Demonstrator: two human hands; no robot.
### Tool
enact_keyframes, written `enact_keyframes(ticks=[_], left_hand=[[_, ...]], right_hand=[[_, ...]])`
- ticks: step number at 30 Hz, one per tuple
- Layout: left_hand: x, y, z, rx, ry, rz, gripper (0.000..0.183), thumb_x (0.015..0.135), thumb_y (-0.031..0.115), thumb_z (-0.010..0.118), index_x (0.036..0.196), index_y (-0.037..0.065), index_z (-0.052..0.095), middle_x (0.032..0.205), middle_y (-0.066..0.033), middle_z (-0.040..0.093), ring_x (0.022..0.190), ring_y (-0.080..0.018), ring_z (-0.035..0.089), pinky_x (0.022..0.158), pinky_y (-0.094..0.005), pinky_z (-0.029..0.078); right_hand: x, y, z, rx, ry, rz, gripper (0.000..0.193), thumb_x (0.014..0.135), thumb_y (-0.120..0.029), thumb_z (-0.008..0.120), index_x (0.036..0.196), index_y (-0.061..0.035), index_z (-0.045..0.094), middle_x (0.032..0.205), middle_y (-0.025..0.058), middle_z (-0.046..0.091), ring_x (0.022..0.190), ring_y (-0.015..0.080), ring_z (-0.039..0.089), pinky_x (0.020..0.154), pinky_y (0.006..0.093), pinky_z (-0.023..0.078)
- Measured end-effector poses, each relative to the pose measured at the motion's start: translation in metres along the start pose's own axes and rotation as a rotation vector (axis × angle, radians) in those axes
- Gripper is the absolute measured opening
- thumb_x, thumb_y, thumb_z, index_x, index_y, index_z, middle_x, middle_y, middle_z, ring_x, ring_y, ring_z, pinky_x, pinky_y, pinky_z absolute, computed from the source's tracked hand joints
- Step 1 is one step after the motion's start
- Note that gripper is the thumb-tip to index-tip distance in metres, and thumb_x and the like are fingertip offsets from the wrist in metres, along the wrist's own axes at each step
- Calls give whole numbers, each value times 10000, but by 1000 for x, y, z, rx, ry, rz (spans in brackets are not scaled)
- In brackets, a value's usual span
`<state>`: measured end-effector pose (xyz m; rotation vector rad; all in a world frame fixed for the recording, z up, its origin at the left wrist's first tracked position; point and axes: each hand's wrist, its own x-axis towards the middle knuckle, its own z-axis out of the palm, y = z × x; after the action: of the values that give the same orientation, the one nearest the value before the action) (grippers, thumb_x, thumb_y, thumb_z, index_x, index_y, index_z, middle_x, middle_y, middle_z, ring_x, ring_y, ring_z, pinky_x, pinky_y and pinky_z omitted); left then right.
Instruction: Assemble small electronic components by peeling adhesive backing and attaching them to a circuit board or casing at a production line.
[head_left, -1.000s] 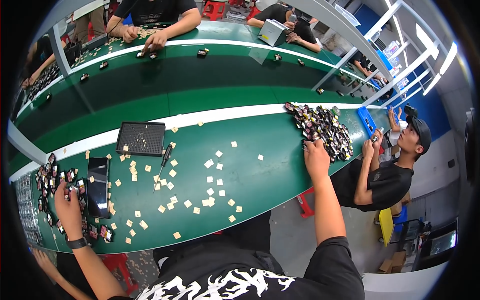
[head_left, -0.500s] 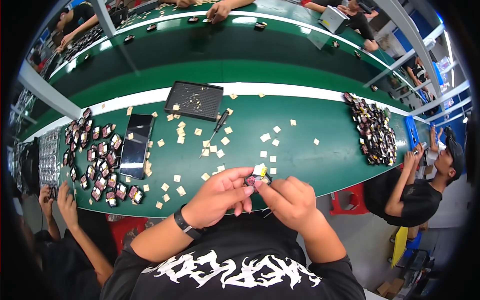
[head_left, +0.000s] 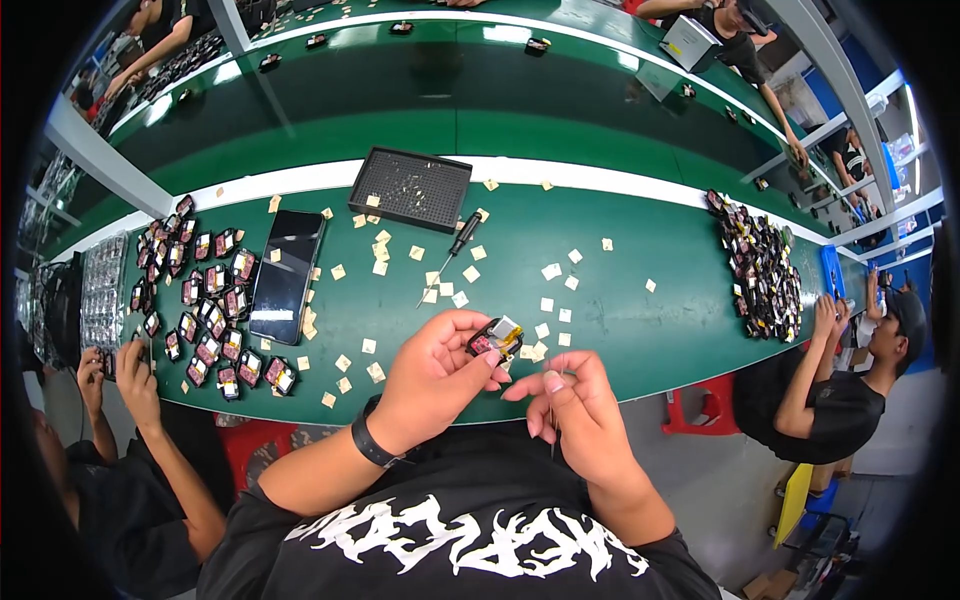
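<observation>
My left hand (head_left: 440, 370) is closed around a small black electronic housing (head_left: 497, 340) with a reddish circuit board, a silver battery-like block and yellow tape, its open face turned up. Just right of it, my right hand (head_left: 580, 405) is apart from the housing. Thin metal tweezers (head_left: 553, 425), partly hidden, sit between its thumb and fingers. Small pale square pieces (head_left: 543, 330) lie on the green table beyond my hands.
Similar housings (head_left: 210, 315) lie left, beside a dark phone (head_left: 288, 275). A black tray (head_left: 412, 188) and a screwdriver (head_left: 463, 240) lie ahead. More housings are heaped (head_left: 755, 265) at right. Co-workers sit on both sides, one person's hand (head_left: 137, 380) near the left housings.
My right hand has drawn back from the housing, to the right. The yellow-and-white flap over the housing now shows as a silver block with yellow tape. The view has shifted slightly.
</observation>
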<state>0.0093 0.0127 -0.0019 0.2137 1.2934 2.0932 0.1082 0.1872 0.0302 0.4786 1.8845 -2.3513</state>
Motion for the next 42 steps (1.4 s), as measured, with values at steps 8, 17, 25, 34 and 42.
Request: enact_keyframes(ticks=[8, 17, 25, 34, 42], left_hand=[[-5, -7, 5, 147, 9, 152, 310, 968, -13, 610, 1265, -48, 532, 1079, -117, 668, 896, -138, 679, 778, -272, 578], [-7, -1, -2, 756, -94, 453, 292, 975, -29, 591, 1261, -59, 538, 1078, -132, 681, 919, -154, 692, 781, -296, 583], [-4, 8, 7, 127, 29, 3, 184, 970, -18, 577, 1147, -68, 579, 1029, -94, 706, 826, -97, 671, 727, -260, 564], [-11, 11, 6, 425, -50, 5, 257, 930, -3, 639, 1180, -42, 599, 978, -46, 664, 797, -46, 623, 684, -205, 509], [-13, 11, 8, 601, -37, 22, 210, 882, -27, 641, 1088, -46, 610, 874, -5, 629, 721, -11, 564, 615, -199, 466]], right_hand=[[8, -4, 11, 216, -54, 175, 139, 1044, -99, 506, 1125, -42, 409, 982, 215, 690, 555, 107, 569, 467, 198, 420], [13, 11, 12, 368, -6, 150, 127, 1031, -57, 515, 1057, -89, 395, 930, 223, 694, 481, 100, 500, 407, 220, 310], [9, 24, 15, 122, 99, -117, 162, 1025, -11, 515, 1046, -80, 370, 907, 199, 694, 517, 68, 480, 476, 214, 382], [21, 3, -3, -288, 86, -299, 279, 894, -24, 737, 1162, 0, 666, 782, 22, 652, 575, 45, 488, 522, 203, 379], [14, -8, -7, -651, 53, -235, 89, 871, 30, 732, 957, 25, 708, 766, -6, 664, 635, 11, 521, 529, 190, 380]])
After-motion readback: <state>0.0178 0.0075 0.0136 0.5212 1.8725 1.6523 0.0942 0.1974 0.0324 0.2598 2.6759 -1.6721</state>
